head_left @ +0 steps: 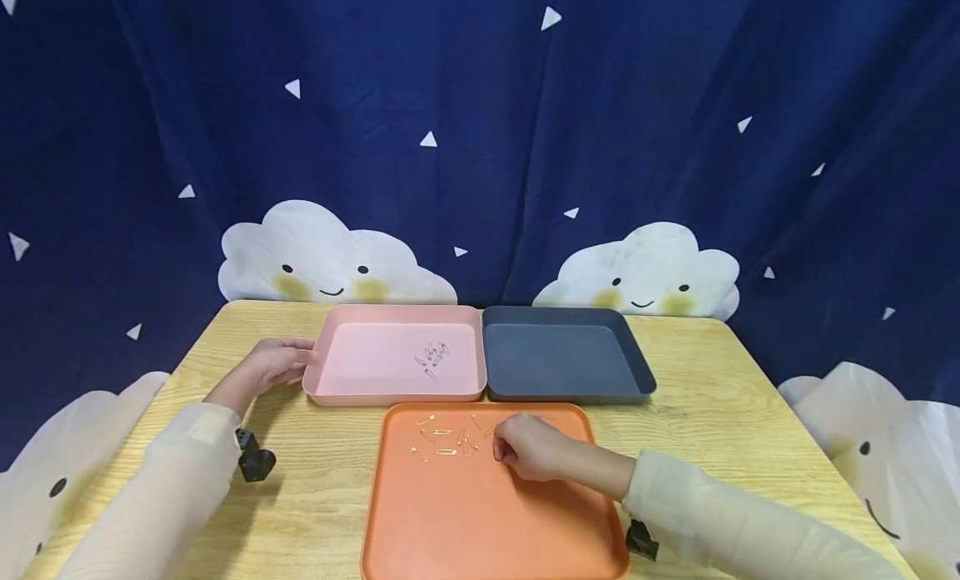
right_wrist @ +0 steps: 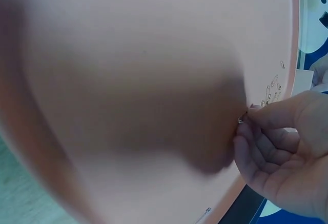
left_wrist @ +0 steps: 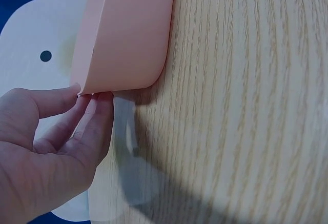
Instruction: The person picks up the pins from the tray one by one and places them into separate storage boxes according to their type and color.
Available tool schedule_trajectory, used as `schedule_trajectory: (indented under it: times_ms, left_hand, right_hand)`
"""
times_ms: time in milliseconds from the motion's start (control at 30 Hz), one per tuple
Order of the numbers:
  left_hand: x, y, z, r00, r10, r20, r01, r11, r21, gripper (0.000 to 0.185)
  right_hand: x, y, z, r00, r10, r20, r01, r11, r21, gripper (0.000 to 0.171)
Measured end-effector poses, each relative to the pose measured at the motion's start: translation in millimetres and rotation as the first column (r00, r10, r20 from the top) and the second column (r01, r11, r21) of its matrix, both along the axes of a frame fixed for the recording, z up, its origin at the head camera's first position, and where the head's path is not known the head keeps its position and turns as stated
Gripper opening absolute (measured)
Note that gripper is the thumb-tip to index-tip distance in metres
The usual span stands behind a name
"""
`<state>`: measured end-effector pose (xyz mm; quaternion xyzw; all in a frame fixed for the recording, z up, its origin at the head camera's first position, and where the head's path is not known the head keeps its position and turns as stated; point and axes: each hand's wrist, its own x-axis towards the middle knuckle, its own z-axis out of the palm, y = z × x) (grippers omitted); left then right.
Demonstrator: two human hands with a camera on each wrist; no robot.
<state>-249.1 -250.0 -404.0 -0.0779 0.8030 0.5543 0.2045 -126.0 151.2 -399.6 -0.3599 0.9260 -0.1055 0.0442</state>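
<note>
My left hand holds the left wall of the pink tray, thumb at the rim and fingers against the outer side, as the left wrist view shows. Several dark safety pins lie in that tray, right of its middle. Over the upper part of the orange tray, my right hand pinches a small safety pin between thumb and fingertips; most of it is hidden. Several gold safety pins are scattered to the left of this hand, and another pin lies near the tray's edge in the right wrist view.
A dark blue-grey tray stands against the pink one's right side, behind the orange tray. All stand on a wooden table. A dark blue curtain with clouds hangs behind. A black device is at each wrist.
</note>
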Motion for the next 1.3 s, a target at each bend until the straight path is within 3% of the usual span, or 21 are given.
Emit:
schedule_trajectory:
  times_ms: [67, 133, 200, 267, 333, 367, 433, 533, 633, 767, 1100, 1167, 1300]
  left_hand:
    - [0.6, 0, 0.6, 1.000, -0.004, -0.001, 0.004, 1.000, 0.000, 0.055]
    - [0.7, 0, 0.1, 1.000, -0.014, -0.003, 0.014, 1.000, -0.007, 0.056]
    - [1.2, 0, -0.3, 1.000, -0.020, -0.004, 0.020, 1.000, -0.014, 0.055]
    - [1.7, 0, -0.6, 1.000, -0.026, -0.004, 0.026, 0.999, -0.030, 0.055]
    - [2.1, 0, -0.8, 1.000, -0.026, 0.000, 0.026, 0.999, -0.041, 0.056]
    - [2.5, 0, -0.6, 1.000, -0.025, 0.001, 0.025, 0.999, -0.048, 0.056]
    - [3.0, 0, -0.3, 1.000, -0.027, 0.005, 0.027, 0.998, -0.060, 0.056]
    - [3.9, 0, 0.4, 1.000, -0.019, 0.008, 0.019, 0.998, -0.061, 0.056]
    - [4.0, 0, 0.2, 1.000, -0.017, 0.003, 0.017, 0.999, -0.051, 0.056]
    - [2.8, 0, -0.5, 1.000, -0.015, 0.000, 0.015, 0.999, -0.043, 0.055]
    - [1.5, 0, 0.4, 1.000, -0.019, -0.002, 0.019, 0.998, -0.052, 0.055]
    - [1.4, 0, 0.3, 1.000, -0.019, 0.000, 0.019, 0.998, -0.060, 0.055]
    - [1.2, 0, 0.6, 1.000, -0.016, 0.003, 0.016, 0.998, -0.066, 0.055]
  right_hand:
    - [0.2, 1, -0.7, 1.000, -0.008, 0.029, 0.009, 0.999, -0.039, 0.018]
    - [-0.6, 2, -1.0, 0.993, -0.035, 0.111, 0.045, 0.994, -0.095, 0.015]
    - [-2.0, 3, -0.7, 0.952, -0.076, 0.296, 0.137, 0.972, -0.190, 0.011]
    - [-4.3, 4, 0.0, 0.849, -0.109, 0.516, 0.283, 0.920, -0.272, 0.009]
    - [-6.3, 4, 1.0, 0.713, -0.109, 0.692, 0.426, 0.852, -0.304, 0.011]
    - [-7.2, 4, 1.4, 0.643, -0.105, 0.758, 0.489, 0.819, -0.301, 0.012]
    - [-8.5, 5, 2.2, 0.542, -0.099, 0.834, 0.566, 0.778, -0.275, 0.016]
    - [-9.5, 7, 2.4, 0.446, -0.083, 0.891, 0.619, 0.747, -0.240, 0.020]
    - [-10.4, 9, 2.0, 0.380, -0.046, 0.924, 0.648, 0.726, -0.230, 0.024]
    - [-12.8, 10, 0.8, 0.325, 0.009, 0.946, 0.672, 0.701, -0.238, 0.029]
    - [-24.7, 7, -0.1, 0.246, 0.125, 0.961, 0.718, 0.642, -0.267, 0.032]
    - [-26.7, 6, 0.2, 0.237, 0.145, 0.961, 0.722, 0.635, -0.274, 0.033]
    - [-32.3, 2, 1.8, 0.245, 0.170, 0.955, 0.723, 0.624, -0.297, 0.035]
